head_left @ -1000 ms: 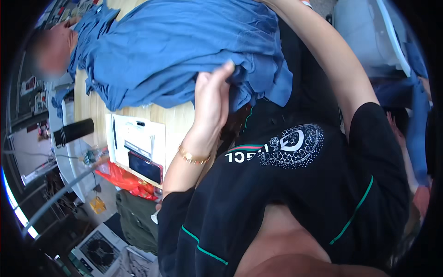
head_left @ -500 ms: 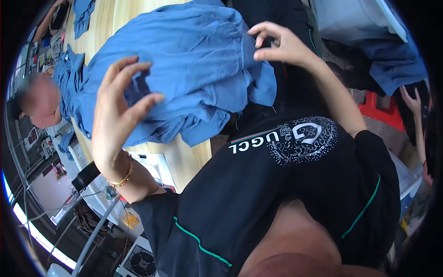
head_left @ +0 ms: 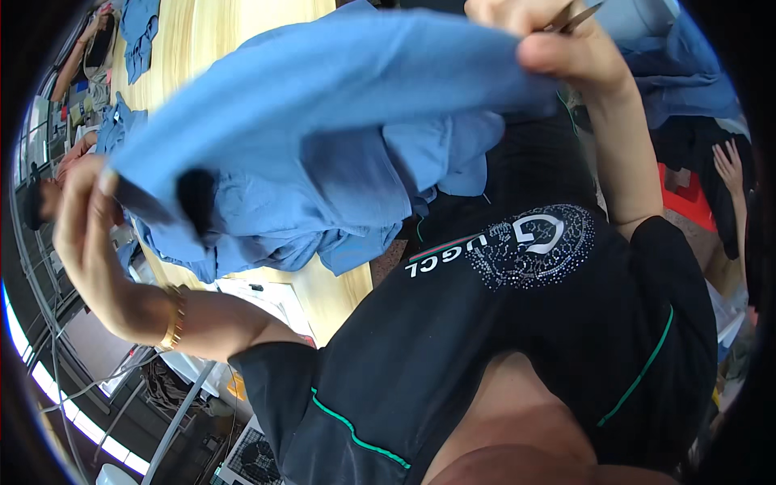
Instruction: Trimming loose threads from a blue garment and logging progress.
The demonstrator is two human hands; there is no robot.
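A blue cloth garment (head_left: 347, 73) is stretched in the air between my two hands, blurred by motion. My left hand (head_left: 89, 218), a gold bracelet on its wrist, pinches the garment's lower left corner. At the upper right, my right hand (head_left: 578, 56) is closed at the garment's other end. Small metal thread snips (head_left: 584, 16) stick out from that same hand, blades pointing right; their handles are hidden in the palm. Beneath the lifted garment lies a heap of more blue garments (head_left: 267, 226) on a pale wooden table.
The wooden table (head_left: 218, 40) reaches away from me, with another blue piece (head_left: 139, 36) at its far left. A person sits at the left edge. At the right are a pale bin (head_left: 638, 18), a red stool (head_left: 687, 198) and another person's hand (head_left: 729, 166).
Both hands were open over the heap before. They have moved apart, left hand leftward and right hand up and right, now gripping a garment lifted off the heap.
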